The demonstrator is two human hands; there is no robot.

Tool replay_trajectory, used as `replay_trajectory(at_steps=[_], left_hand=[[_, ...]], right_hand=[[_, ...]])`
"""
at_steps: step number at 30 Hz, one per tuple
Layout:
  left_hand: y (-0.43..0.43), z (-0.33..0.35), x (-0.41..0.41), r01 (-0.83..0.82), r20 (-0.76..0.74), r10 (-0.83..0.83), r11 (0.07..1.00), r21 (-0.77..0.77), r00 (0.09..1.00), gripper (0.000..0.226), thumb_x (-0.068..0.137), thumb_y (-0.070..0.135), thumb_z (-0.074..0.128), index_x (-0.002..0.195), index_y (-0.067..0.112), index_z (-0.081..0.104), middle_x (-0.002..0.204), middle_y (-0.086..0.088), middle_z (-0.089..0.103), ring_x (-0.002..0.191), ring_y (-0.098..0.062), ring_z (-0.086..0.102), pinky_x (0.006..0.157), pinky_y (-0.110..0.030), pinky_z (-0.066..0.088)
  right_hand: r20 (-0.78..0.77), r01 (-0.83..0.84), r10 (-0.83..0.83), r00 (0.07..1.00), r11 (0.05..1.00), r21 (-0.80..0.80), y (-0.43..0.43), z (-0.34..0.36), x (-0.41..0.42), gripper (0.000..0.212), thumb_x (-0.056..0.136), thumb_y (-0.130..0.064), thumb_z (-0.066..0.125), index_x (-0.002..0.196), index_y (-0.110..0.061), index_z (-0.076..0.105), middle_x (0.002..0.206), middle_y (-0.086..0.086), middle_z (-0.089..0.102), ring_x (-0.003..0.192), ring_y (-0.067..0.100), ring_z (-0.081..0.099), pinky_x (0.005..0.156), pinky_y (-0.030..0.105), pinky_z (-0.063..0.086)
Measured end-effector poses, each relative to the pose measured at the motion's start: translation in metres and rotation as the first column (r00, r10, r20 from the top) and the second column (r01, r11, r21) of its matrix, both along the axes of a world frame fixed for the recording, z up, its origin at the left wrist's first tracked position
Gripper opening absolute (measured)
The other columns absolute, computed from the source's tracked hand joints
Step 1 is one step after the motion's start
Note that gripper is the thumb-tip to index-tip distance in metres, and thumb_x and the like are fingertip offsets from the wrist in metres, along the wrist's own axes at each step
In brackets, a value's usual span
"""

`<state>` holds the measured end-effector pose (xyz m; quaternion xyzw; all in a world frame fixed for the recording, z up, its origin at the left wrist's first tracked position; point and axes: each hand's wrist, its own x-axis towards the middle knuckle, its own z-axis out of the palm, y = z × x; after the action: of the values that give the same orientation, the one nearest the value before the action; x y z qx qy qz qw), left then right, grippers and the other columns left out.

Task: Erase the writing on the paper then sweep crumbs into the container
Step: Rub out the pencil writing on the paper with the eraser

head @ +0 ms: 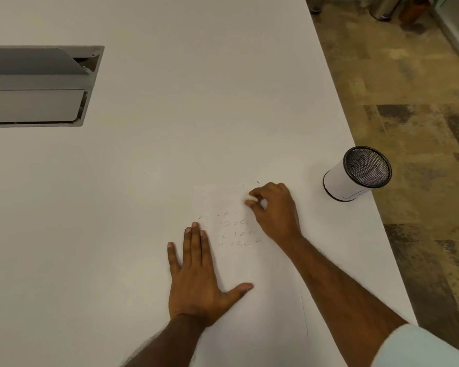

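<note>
**Q:** What is happening on the large white rectangular tabletop [170, 115]?

**A:** A person is working over a white sheet of paper with faint pencil writing [263, 274], lying at about 5 o'clock on the table, close to the near edge. The left hand [196, 282] is lying flat, fingers released and spread, straddling the sheet's left edge, apparently pinning it so it is not sliding under the rubbing.

**Q:** And the other hand?

**A:** The right hand [273, 207] is pinching a small white eraser [249, 197] between thumb and fingertips, pressing it onto the paper's upper area, at 12 o'clock from the written lines. That upper area is looking nearly blank, while several pale lines of handwriting [236, 231] are showing just below the eraser, between the two hands. Judging by that, the erasing is under way but far from finished.

**Q:** Where is the container waiting?

**A:** A round black wire-mesh cup wrapped in white paper [357, 173] is standing upright at 2 o'clock from the sheet, right at the table's right-hand edge and apart from both hands. Its spot seems chosen for reach: near enough for the sweeping, clear of the rubbing arm. No crumbs are clearly discernible.
</note>
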<state>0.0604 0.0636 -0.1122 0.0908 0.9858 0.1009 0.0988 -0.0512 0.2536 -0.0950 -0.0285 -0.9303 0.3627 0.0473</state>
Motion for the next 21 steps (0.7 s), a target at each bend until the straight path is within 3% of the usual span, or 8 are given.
replay_trajectory(at_steps=[5, 8, 11, 15, 18, 21], left_hand=[[0.000, -0.001, 0.000, -0.001, -0.010, 0.001, 1.000, 0.005, 1.000, 0.130, 0.072, 0.098, 0.032, 0.157, 0.002, 0.013, 0.166, -0.017, 0.013, 0.152, -0.033, 0.015, 0.115, -0.065, 0.015], [0.000, -0.001, 0.000, -0.004, -0.005, 0.004, 1.000, 0.004, 1.000, 0.130, 0.072, 0.098, 0.033, 0.157, 0.003, 0.014, 0.166, -0.017, 0.013, 0.152, -0.033, 0.016, 0.115, -0.066, 0.016], [0.000, -0.002, -0.001, -0.008, -0.003, 0.008, 1.000, 0.004, 1.000, 0.132, 0.071, 0.098, 0.033, 0.157, 0.000, 0.015, 0.165, -0.018, 0.014, 0.152, -0.033, 0.016, 0.115, -0.066, 0.016], [0.000, -0.002, 0.000, -0.004, 0.003, 0.004, 1.000, -0.002, 1.000, 0.132, 0.071, 0.099, 0.034, 0.156, -0.001, 0.018, 0.165, -0.018, 0.014, 0.152, -0.033, 0.016, 0.115, -0.065, 0.015], [0.000, -0.002, -0.001, -0.005, 0.000, 0.005, 1.000, -0.007, 1.000, 0.133, 0.071, 0.099, 0.034, 0.156, -0.001, 0.017, 0.166, -0.018, 0.013, 0.152, -0.033, 0.016, 0.115, -0.065, 0.015], [0.000, -0.002, 0.000, -0.002, -0.009, 0.002, 1.000, -0.004, 1.000, 0.131, 0.071, 0.099, 0.033, 0.157, 0.002, 0.013, 0.166, -0.017, 0.014, 0.152, -0.033, 0.017, 0.116, -0.064, 0.013]], right_hand=[[-0.017, 0.051, -0.050, 0.999, 0.990, 0.131, 0.010, 0.001, -0.038, 0.013, 0.085, -0.028, 0.068, 0.084, -0.016, 0.073, 0.082, 0.002, 0.065, 0.086, 0.022, 0.053, 0.071, 0.038, 0.049], [0.052, 0.106, -0.108, 0.993, 0.994, 0.026, 0.015, 0.007, -0.049, 0.012, 0.083, -0.030, 0.071, 0.084, -0.019, 0.072, 0.083, -0.003, 0.066, 0.087, 0.020, 0.057, 0.076, 0.039, 0.052], [0.046, 0.084, -0.079, 0.996, 0.991, -0.105, 0.015, 0.015, -0.028, 0.011, 0.080, -0.029, 0.074, 0.084, -0.020, 0.070, 0.083, -0.006, 0.066, 0.083, 0.014, 0.058, 0.075, 0.030, 0.049], [0.031, -0.053, 0.051, 0.998, 0.998, 0.044, 0.004, 0.006, 0.008, 0.011, 0.080, -0.024, 0.075, 0.087, -0.018, 0.070, 0.083, -0.004, 0.064, 0.085, 0.014, 0.051, 0.074, 0.032, 0.048], [-0.034, 0.066, -0.063, 0.997, 0.992, 0.112, 0.010, 0.004, -0.010, 0.009, 0.081, -0.023, 0.072, 0.078, -0.016, 0.069, 0.077, 0.001, 0.063, 0.081, 0.022, 0.050, 0.070, 0.039, 0.047], [0.021, 0.114, -0.117, 0.993, 0.986, 0.126, 0.014, 0.008, -0.035, 0.010, 0.084, -0.026, 0.069, 0.080, -0.016, 0.071, 0.081, 0.003, 0.065, 0.087, 0.024, 0.052, 0.075, 0.040, 0.047]])
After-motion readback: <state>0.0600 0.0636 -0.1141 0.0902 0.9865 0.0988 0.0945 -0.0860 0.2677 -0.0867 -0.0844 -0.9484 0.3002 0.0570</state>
